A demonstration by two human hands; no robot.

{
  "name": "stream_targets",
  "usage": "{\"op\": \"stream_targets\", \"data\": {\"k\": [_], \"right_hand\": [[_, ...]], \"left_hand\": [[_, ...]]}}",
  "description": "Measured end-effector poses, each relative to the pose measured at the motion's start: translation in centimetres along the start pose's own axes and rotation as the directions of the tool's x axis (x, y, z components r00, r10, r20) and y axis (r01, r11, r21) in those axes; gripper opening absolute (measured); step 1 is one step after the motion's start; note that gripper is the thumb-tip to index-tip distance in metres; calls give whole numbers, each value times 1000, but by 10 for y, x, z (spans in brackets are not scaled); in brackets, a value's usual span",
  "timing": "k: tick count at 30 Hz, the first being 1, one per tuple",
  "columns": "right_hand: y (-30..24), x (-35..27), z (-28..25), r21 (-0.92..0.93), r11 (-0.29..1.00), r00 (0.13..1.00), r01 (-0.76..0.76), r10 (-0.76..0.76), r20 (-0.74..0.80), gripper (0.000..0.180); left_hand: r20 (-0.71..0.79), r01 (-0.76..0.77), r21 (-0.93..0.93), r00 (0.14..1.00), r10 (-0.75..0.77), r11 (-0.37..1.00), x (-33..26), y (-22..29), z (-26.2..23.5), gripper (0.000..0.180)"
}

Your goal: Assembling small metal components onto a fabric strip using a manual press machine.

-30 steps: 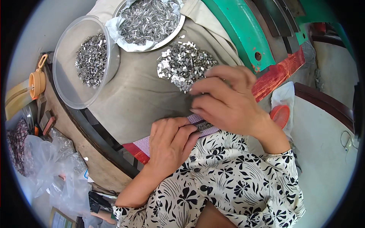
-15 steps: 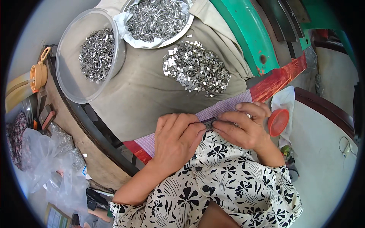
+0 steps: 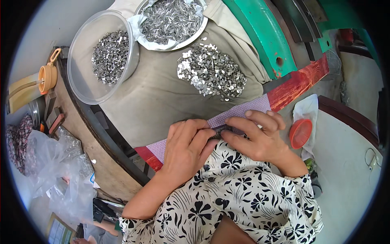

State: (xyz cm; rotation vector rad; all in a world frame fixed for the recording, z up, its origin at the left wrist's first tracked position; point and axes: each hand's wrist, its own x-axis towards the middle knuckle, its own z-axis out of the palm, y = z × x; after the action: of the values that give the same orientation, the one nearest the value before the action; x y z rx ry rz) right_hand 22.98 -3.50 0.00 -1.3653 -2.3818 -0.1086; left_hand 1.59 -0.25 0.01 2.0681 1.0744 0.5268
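My left hand (image 3: 187, 146) and my right hand (image 3: 255, 135) rest side by side on a long flat board (image 3: 243, 110) that is pink-checked in the middle and red at both ends. Between the fingertips of both hands lies a small dark object (image 3: 221, 131), mostly hidden; I cannot tell what it is. Just beyond the board a loose heap of small flat silver metal pieces (image 3: 211, 73) lies on a beige cloth (image 3: 158, 97). My sleeves are white with a black flower print.
A clear plastic tub (image 3: 81, 73) with small metal parts stands at the left. A round metal bowl (image 3: 191, 38) of thin silver pins sits at the top. A green machine frame (image 3: 264, 36) runs up right. An orange lid (image 3: 300, 133) lies right; plastic bags (image 3: 57, 162) left.
My right hand came back from the heap of silver pieces to the board and now lies beside my left hand. The view has shifted slightly.
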Motion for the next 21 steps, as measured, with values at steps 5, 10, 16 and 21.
{"op": "stream_targets", "data": {"k": [5, 10, 16, 21], "right_hand": [[-9, 8, -1, -70, 997, 993, 16, -8, 114, 10], [-6, 6, -6, 107, 990, 983, -95, 76, 167, 15], [-13, 18, -8, 81, 991, 970, -109, 88, 228, 19], [-8, 20, -20, 72, 994, 961, -84, 62, 271, 23]], "left_hand": [[10, 2, -9, 1000, -2, 1000, 0, -2, -1, 26], [-3, 13, -46, 1000, -13, 999, -2, -3, -2, 27], [-3, 8, -42, 1000, -8, 999, -3, -4, -6, 30], [11, 18, 48, 1000, -19, 999, -10, -8, -21, 32]]}}
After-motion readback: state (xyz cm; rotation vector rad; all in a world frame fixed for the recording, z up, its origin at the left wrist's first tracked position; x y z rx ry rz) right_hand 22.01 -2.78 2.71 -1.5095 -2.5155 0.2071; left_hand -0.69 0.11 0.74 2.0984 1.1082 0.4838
